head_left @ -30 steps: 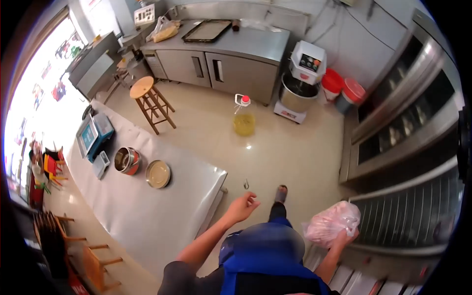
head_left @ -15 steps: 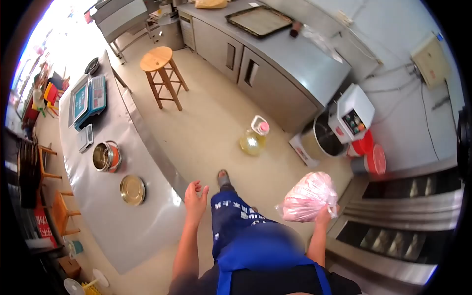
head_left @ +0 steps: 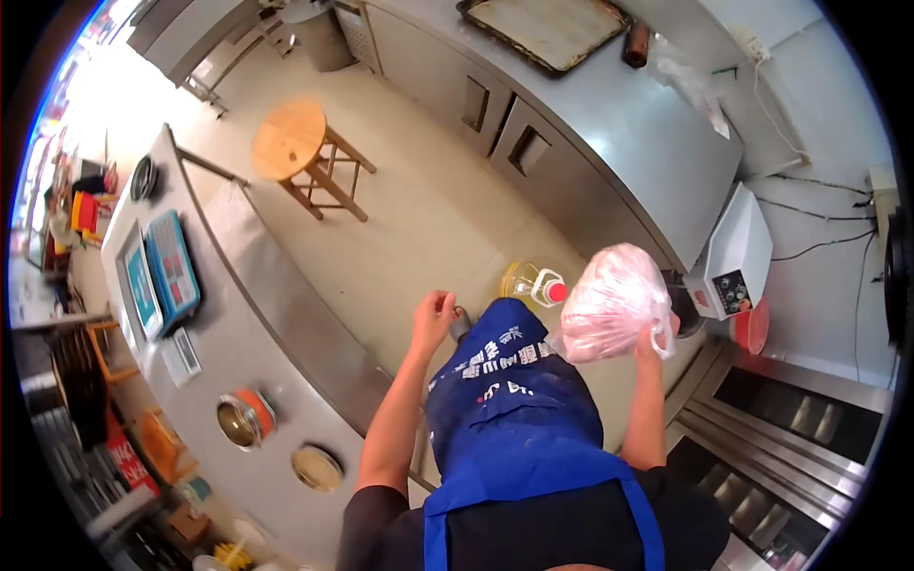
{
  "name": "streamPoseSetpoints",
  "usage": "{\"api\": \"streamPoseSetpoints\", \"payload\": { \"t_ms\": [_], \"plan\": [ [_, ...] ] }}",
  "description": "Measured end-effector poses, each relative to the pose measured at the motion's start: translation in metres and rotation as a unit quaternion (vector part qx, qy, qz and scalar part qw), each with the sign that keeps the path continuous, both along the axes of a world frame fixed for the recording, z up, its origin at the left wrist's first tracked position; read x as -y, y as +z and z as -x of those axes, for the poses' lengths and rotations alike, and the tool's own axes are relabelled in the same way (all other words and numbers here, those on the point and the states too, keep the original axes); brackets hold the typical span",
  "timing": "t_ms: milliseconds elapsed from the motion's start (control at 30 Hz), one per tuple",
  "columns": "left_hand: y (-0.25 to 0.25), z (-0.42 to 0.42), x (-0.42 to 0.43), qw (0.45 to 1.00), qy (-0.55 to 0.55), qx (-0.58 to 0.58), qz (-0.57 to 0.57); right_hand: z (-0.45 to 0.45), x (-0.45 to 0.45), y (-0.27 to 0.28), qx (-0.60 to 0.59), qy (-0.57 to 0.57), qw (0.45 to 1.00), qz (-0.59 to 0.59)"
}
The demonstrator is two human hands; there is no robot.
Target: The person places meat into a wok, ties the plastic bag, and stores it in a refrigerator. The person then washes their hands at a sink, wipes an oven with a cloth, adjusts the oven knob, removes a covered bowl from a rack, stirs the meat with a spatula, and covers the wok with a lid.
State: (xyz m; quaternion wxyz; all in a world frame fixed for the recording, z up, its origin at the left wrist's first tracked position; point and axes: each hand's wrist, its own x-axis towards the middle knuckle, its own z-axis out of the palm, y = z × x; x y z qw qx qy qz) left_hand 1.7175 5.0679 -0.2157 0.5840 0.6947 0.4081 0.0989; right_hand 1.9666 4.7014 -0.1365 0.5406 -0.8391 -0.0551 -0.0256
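Note:
My right hand [head_left: 648, 348] grips the gathered neck of a pink-white plastic bag [head_left: 614, 303], full and rounded, its contents not clear through the film. Held in the air, the bag stands out to the right of my blue apron [head_left: 514, 381]. My left hand [head_left: 434, 317] is held out in front of the apron with its fingers curled in, and I see nothing in it. On the floor beyond the apron is a clear jug of yellow oil [head_left: 533, 284] with a red cap, partly hidden by the apron.
A steel table [head_left: 314, 381] on the left bears a blue scale [head_left: 173, 271], a small scale [head_left: 182, 356], a metal pot [head_left: 246, 420] and a round lid [head_left: 317, 468]. Ahead stand a wooden stool [head_left: 290, 140] and a steel counter [head_left: 609, 124] with a baking tray [head_left: 547, 33]. An oven [head_left: 790, 419] is at right.
The view has moved forward and turned, so the jug now lies close before the apron. The bag stays in my right hand, higher in view. My left hand's fingers have curled in.

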Motion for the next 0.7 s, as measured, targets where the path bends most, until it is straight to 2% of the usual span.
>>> {"api": "streamPoseSetpoints", "payload": {
  "t_ms": [133,200,233,300,367,467,567,633,700],
  "plan": [
    [-0.053,-0.1,-0.073,0.999,-0.023,0.027,-0.029,-0.048,-0.108,-0.001,-0.013,0.07,0.997,0.011],
    [-0.082,-0.142,-0.111,0.988,0.011,0.117,0.103,-0.073,-0.157,-0.013,-0.022,0.111,0.993,0.019],
    [-0.096,-0.161,-0.13,0.99,0.001,0.092,0.105,-0.087,-0.182,-0.022,-0.022,0.13,0.991,0.021],
    [-0.088,-0.214,-0.161,0.99,0.016,0.088,0.112,-0.109,-0.225,-0.039,-0.03,0.161,0.986,0.02],
    [-0.096,-0.265,-0.192,0.985,-0.014,0.077,0.153,-0.118,-0.255,-0.046,-0.052,0.177,0.982,0.024],
    [-0.108,-0.359,-0.227,0.984,-0.039,0.07,0.161,-0.137,-0.298,-0.034,-0.026,0.241,0.968,0.057],
    [-0.146,-0.453,-0.262,0.978,0.003,0.068,0.197,-0.158,-0.351,-0.012,0.009,0.281,0.956,0.083],
    [-0.165,-0.508,-0.279,0.977,0.02,0.071,0.198,-0.158,-0.368,-0.019,-0.003,0.262,0.961,0.092],
    [-0.182,-0.549,-0.286,0.953,0.116,0.118,0.255,-0.148,-0.379,-0.031,-0.025,0.227,0.968,0.101]
  ]
}}
